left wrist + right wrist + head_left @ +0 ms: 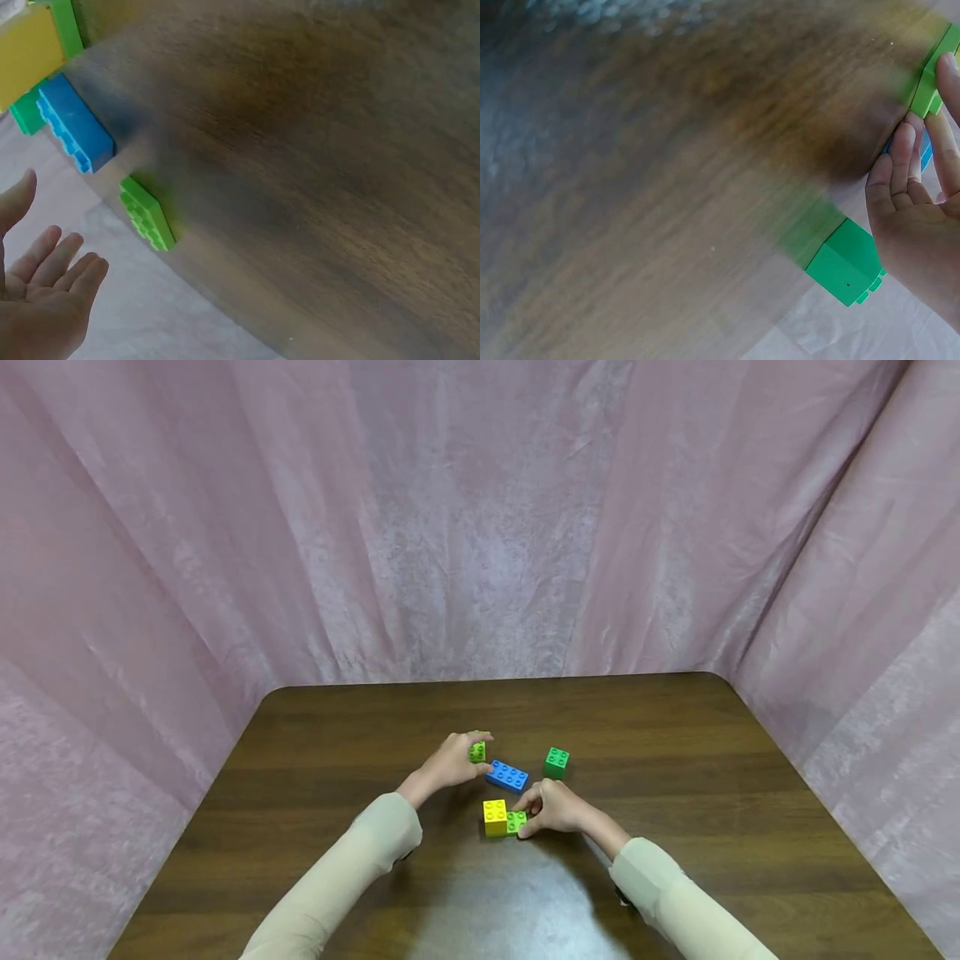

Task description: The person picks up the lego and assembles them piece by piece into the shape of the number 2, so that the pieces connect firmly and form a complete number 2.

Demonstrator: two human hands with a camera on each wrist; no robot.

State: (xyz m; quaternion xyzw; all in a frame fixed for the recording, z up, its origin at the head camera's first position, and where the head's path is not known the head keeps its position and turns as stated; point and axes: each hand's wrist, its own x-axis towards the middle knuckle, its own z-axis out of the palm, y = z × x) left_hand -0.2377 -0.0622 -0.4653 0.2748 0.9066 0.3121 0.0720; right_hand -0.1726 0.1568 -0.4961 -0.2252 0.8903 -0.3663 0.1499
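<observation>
My right hand (553,807) pinches the right end of a lime green brick (516,822), whose left part lies under a yellow brick (495,815). In the right wrist view, thumb and fingers of my right hand (922,217) are at the lime brick (928,86). My left hand (450,762), fingers spread, hovers around another lime brick (477,752) without visibly gripping it; in the left wrist view a gap separates the hand (49,300) from that brick (148,215). A blue brick (507,776) lies between the hands, near the left thumb.
A darker green brick (557,762) stands behind my right hand, and shows below it in the right wrist view (847,262). The brown wooden table (337,718) ends at a back edge before pink curtains (480,527).
</observation>
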